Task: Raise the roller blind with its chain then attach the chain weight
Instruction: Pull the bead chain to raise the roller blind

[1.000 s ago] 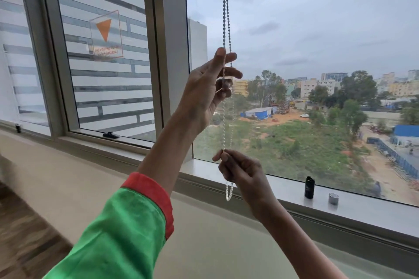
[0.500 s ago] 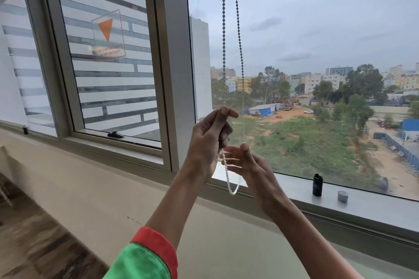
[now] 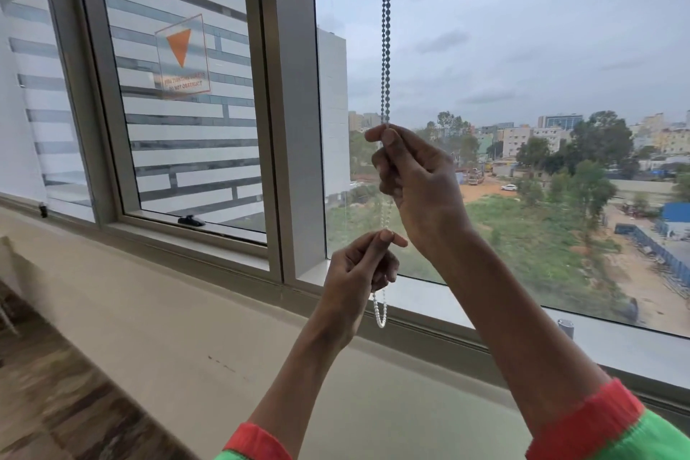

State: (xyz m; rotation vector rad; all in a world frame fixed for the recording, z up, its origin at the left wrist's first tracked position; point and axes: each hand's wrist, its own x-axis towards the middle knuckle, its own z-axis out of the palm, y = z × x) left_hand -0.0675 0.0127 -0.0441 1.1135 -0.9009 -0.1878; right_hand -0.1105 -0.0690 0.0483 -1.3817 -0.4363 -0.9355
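Observation:
The bead chain (image 3: 385, 48) hangs straight down in front of the window pane, its two strands close together. My right hand (image 3: 414, 179) pinches it at mid-height between thumb and fingers. My left hand (image 3: 358, 269) grips the same chain lower down, just above the white bottom loop (image 3: 380, 314), which dangles free over the sill. A small silver cylinder (image 3: 565, 327) stands on the window sill (image 3: 634, 347), right of my right forearm. The blind itself is above the view.
A grey window post (image 3: 295, 105) stands just left of the chain. Further left, a pane carries an orange triangle sticker (image 3: 181, 56) and a black latch (image 3: 191, 221). Below the sill runs a beige wall (image 3: 186, 310), with wood-pattern floor at bottom left.
My right hand has risen from below to grip the chain higher up, while my left hand has slid down from the top to just above the loop. The chain strands have drawn together.

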